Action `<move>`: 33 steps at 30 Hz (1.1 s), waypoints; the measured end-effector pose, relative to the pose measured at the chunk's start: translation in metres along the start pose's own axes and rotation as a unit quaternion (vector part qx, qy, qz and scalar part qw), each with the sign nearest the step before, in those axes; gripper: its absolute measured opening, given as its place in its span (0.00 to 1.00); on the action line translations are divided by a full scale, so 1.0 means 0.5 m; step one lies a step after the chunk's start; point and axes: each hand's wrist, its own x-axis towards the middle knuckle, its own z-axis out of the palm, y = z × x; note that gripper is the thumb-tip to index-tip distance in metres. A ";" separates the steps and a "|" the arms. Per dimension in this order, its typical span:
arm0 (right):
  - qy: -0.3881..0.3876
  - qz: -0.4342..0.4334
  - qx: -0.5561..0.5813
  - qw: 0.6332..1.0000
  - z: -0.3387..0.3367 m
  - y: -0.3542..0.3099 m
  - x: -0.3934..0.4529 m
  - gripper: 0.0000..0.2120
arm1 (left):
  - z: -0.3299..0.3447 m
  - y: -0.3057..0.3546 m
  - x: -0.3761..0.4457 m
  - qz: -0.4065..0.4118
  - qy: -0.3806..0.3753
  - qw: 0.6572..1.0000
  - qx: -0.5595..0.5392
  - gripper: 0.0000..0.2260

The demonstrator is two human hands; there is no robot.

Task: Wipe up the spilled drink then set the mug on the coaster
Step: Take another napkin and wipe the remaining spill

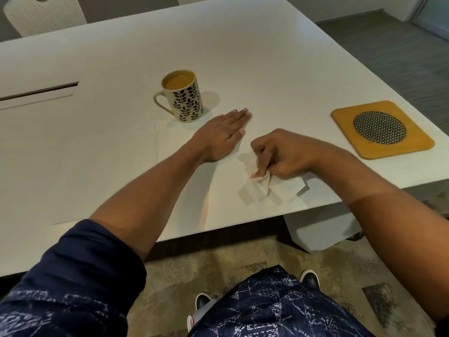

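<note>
So the person is standing at a white table [255, 57], both arms stretched out over it. The left hand [222, 136] lies flat on the tabletop with its fingers straight and close together, palm down, holding nothing, just beside the mug [183, 97] but not touching it. The mug is cream with a dark leaf pattern, handle pointing left, standing upright and filled nearly to the brim with a light brown milky drink. The right hand [283, 155] has its fingers curled around a crumpled white paper napkin [267, 188], pinching it down against the table near the front edge. There's a faint orangey-brown streak [206, 205] on the table surface left of the napkin, running toward the edge, looks like the spill. The coaster [382, 128] is a yellow-ish wooden square with rounded corners and a round dark mesh insert, sitting well off to the right near the table's edge, well apart from the mug. A white perforated chair [43, 14] sits at the far side, and a patterned rug [243, 268] shows below.
</note>
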 end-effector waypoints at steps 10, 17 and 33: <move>0.221 0.158 -0.105 0.957 -0.036 0.060 0.063 0.11 | -0.016 0.014 0.012 -0.035 -0.001 0.998 -0.048 0.25; 0.353 0.175 -0.055 0.918 -0.073 0.047 0.054 0.14 | -0.087 0.093 0.040 0.000 0.141 0.978 -0.151 0.32; 0.441 0.095 0.338 0.826 -0.233 0.129 -0.140 0.11 | -0.156 0.306 0.247 0.048 0.184 0.957 -0.219 0.12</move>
